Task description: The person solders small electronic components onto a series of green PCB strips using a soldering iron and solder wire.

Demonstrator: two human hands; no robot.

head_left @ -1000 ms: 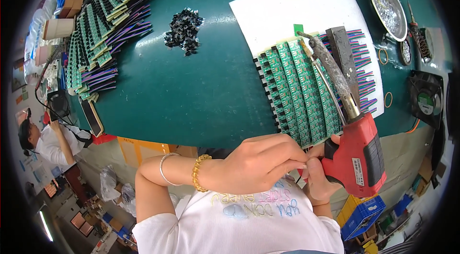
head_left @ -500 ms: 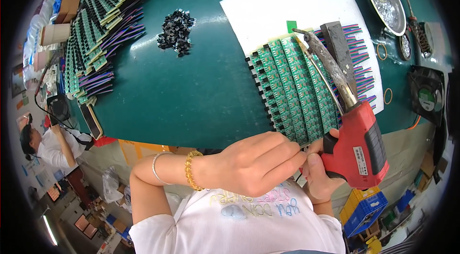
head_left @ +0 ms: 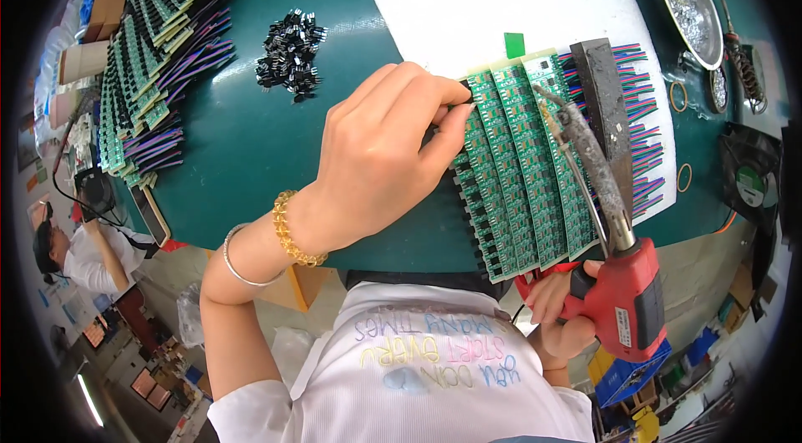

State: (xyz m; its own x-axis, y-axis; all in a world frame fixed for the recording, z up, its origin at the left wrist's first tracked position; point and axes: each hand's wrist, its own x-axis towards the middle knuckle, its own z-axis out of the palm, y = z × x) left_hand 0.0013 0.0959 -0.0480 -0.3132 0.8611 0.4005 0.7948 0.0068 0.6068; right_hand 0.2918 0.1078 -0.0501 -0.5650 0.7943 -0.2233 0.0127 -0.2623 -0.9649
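Note:
My left hand [head_left: 380, 155] reaches over the far left corner of overlapping green circuit board strips [head_left: 514, 167]. Thumb and forefinger pinch at a small black component on the board edge, mostly hidden by the fingertips. Similar black components line the rest of that left edge. In my right hand [head_left: 560, 318] is a red soldering gun [head_left: 637, 297], gripped by its handle below the table's near edge. Its long, darkened tip and a thin feed tube point up and left over the rightmost strip. A dark metal bar [head_left: 603, 100] lies across the strips' coloured wires [head_left: 647, 142].
Under the boards is a white foam sheet [head_left: 451, 8] with a small green piece [head_left: 514, 44]. A pile of black components [head_left: 290, 54] lies to the left. Stacked wired boards [head_left: 159, 58] fill the far left. A metal dish [head_left: 689, 8], soldering iron [head_left: 739, 58] and fan [head_left: 748, 175] stand right.
My left hand has moved from the near edge up and left to the boards' far left corner. The soldering gun in my right hand has shifted down, toward me.

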